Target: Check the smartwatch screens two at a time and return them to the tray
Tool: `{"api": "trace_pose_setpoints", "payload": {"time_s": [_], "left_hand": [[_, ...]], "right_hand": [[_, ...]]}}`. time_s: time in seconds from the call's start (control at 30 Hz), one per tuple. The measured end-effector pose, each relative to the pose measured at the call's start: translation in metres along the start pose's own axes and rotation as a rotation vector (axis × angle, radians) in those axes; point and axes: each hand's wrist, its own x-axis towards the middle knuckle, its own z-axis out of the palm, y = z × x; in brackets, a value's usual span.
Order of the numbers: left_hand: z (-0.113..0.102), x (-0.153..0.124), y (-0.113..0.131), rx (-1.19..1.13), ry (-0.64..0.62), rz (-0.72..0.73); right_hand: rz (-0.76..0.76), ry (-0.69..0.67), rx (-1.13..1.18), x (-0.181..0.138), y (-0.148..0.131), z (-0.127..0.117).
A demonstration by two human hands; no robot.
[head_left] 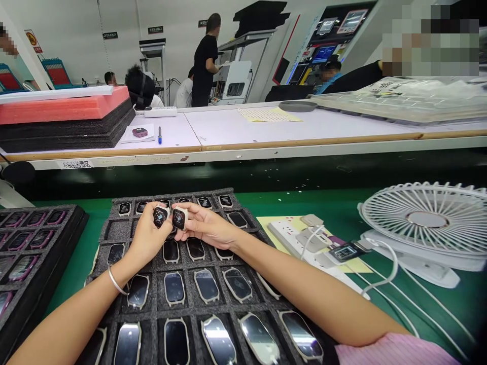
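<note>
Over the back half of a dark foam tray [154,309], my left hand [150,234] grips a smartwatch body [161,217] with a lit screen. Beside it, my right hand [203,225] pinches a second smartwatch body [179,218], its screen lit too. Both screens face me, and the two bodies are held close together. Under my hands the tray's compartments hold several strapless watch bodies with pale frames, among them a dark-screened one [177,340]. In the back row several screens show white text, such as one watch [225,201]. My forearms hide some compartments.
At left stands another foam tray [63,243] with purple-framed watches. To the right are a white fan [426,220], a power strip [283,238], a small display device [345,251] and cables. A raised shelf [213,137] bears foam sheets and a pen [160,135]. Several people are beyond.
</note>
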Motion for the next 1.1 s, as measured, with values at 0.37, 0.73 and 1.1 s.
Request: {"api": "trace_pose_setpoints", "payload": {"time_s": [0.37,0.73,1.1], "left_hand": [[0.0006,0.0000,-0.0033,-0.020,-0.014,0.005],[0.0000,-0.0009,-0.0004,-0.007,-0.019,0.001],[-0.0008,-0.0023,0.0044,-0.007,-0.041,-0.022]], "right_hand": [[-0.016,-0.018,-0.006,0.0001,0.0018,-0.0018],[-0.026,-0.029,-0.002,-0.0002,0.0027,-0.0018],[-0.039,-0.042,0.013,-0.0004,0.0039,-0.0040]]}}
